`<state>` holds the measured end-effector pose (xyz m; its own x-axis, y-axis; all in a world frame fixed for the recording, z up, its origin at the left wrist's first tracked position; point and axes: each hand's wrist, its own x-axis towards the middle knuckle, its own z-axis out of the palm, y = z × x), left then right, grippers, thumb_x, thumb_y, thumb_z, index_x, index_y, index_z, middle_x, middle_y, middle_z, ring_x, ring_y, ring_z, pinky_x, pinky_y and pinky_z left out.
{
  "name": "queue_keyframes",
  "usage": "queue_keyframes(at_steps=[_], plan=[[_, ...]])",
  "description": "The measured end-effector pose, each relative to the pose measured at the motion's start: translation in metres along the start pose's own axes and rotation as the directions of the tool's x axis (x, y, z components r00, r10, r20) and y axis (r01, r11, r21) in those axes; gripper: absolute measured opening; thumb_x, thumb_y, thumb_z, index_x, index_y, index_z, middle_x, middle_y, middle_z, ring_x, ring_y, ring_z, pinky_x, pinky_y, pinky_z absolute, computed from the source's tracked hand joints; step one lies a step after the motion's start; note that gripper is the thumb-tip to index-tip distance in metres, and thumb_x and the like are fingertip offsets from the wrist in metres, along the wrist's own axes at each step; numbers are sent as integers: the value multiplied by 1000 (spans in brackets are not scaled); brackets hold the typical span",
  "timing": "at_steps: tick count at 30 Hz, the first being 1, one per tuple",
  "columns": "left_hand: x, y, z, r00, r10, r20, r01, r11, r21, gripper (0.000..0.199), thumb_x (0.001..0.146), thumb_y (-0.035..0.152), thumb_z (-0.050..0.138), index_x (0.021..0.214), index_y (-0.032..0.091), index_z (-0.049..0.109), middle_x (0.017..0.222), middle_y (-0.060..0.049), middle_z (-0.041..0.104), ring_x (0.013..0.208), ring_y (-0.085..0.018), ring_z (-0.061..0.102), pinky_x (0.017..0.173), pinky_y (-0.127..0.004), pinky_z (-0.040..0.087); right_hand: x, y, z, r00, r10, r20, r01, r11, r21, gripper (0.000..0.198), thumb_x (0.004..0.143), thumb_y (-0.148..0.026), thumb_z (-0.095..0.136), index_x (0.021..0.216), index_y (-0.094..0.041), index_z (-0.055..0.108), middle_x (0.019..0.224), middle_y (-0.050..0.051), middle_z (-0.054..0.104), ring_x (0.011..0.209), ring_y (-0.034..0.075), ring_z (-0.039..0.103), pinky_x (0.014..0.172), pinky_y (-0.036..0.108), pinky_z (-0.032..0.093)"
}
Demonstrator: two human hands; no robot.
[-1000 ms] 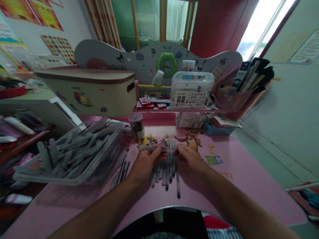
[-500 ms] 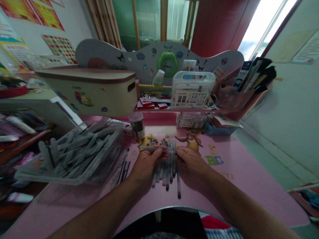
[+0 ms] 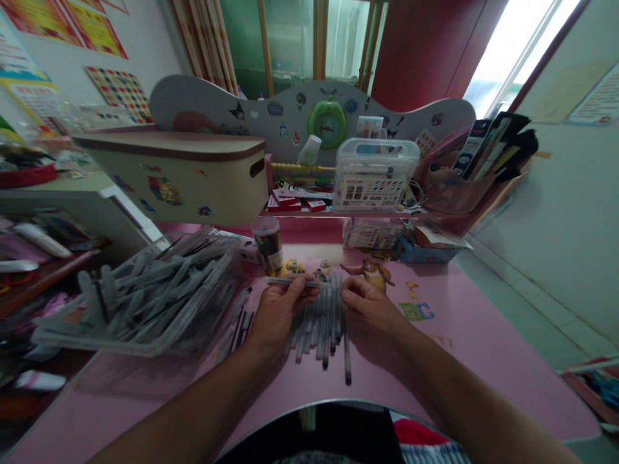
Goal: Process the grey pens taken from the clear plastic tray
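Observation:
My left hand [image 3: 282, 309] is closed around a clear-barrelled pen [image 3: 309, 282], which lies nearly level across its fingers. Close to the pen's right end, my right hand [image 3: 367, 306] has thumb and fingertips pinched together; what they hold, if anything, is too small to make out. Between and below both hands, a bundle of similar clear pens [image 3: 316, 332] rests on the pink desk [image 3: 464, 361], several with dark ends toward me. A few loose dark pens [image 3: 240, 330] lie left of my left hand.
At left a clear plastic bin [image 3: 149, 351] is heaped with translucent pen-like pieces. Behind my hands stand a clear cup [image 3: 267, 241] and a blue box [image 3: 425, 252]. A shelf carries a lidded cream box [image 3: 193, 187], a green clock [image 3: 327, 124] and a clear case [image 3: 376, 177].
My left hand has shifted slightly left and up with the pen, whose right end now sits a little farther from my right fingertips. The bundle stays in place.

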<state>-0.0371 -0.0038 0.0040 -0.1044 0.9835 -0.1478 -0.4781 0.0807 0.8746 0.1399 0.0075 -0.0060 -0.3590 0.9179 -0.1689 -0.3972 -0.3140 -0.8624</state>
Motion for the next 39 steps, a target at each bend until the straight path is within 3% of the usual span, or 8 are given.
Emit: queue_keyframes(at_steps=[7, 12, 18, 23, 30, 34, 37, 39], plan=[[-3, -5, -5, 998, 45, 37, -49, 993, 107, 33, 81, 46, 75, 84, 13, 73, 75, -6, 73, 65, -14, 66, 63, -23, 53, -6, -11, -1, 971, 234, 56, -240, 961, 140, 29, 67, -23, 71, 92, -20, 56, 71, -3, 61, 42, 5, 39, 32, 14, 13], [-8, -5, -1, 996, 51, 68, -58, 992, 116, 25, 88, 39, 68, 87, 14, 72, 88, -8, 75, 77, -16, 68, 68, -23, 53, -5, -9, -1, 958, 270, 98, -262, 961, -93, 37, 74, -43, 80, 76, -18, 52, 57, -7, 50, 38, 2, 29, 31, 14, 14], [17, 20, -6, 977, 92, -194, -148, 943, -297, 21, 97, 25, 49, 88, 15, 66, 90, -11, 74, 87, -21, 72, 81, -35, 58, 0, -15, -9, 967, 254, 15, -254, 967, -38, 41, 72, -37, 80, 71, -22, 43, 48, -14, 29, 37, 2, 17, 31, 14, 12], [22, 29, -9, 947, 75, -313, -196, 905, -377, 20, 95, 15, 45, 89, 15, 64, 83, -7, 69, 66, -12, 64, 65, -25, 55, 2, -23, -8, 972, 180, -152, -189, 981, -46, 36, 77, -39, 76, 74, -22, 45, 46, -14, 30, 36, 2, 15, 32, 13, 9], [-9, -4, 10, 988, -130, 86, 144, 974, -177, 22, 74, 21, 81, 91, 14, 68, 71, 1, 59, 51, -6, 48, 47, -14, 41, -5, 1, 11, 996, 62, 65, -61, 998, -16, 40, 70, -45, 84, 78, -20, 55, 50, -11, 40, 38, 3, 25, 38, 18, 26], [-12, -6, 11, 969, -242, 53, 247, 939, -238, 29, 91, 29, 64, 67, 14, 58, 69, -3, 61, 57, -10, 57, 50, -17, 48, -8, 4, 9, 987, 94, 131, -71, 982, -173, 32, 80, -47, 75, 91, -21, 60, 52, -10, 39, 43, 7, 27, 42, 20, 23], [-11, 2, 10, 918, -394, 50, 391, 875, -286, 33, 97, 24, 50, 65, 15, 54, 78, -9, 68, 67, -15, 67, 70, -32, 60, -8, -5, 3, 992, -122, 26, 122, 911, -395, 17, 89, -39, 63, 94, -23, 63, 58, -6, 44, 50, 12, 38, 46, 23, 29], [-13, 4, 11, 867, -491, 89, 494, 819, -292, 27, 97, 20, 49, 72, 14, 59, 89, -14, 72, 79, -20, 72, 80, -38, 61, -9, -9, 2, 934, -356, -4, 289, 765, -576, 9, 90, -28, 58, 95, -25, 64, 77, 1, 58, 69, 17, 53, 62, 28, 42]])
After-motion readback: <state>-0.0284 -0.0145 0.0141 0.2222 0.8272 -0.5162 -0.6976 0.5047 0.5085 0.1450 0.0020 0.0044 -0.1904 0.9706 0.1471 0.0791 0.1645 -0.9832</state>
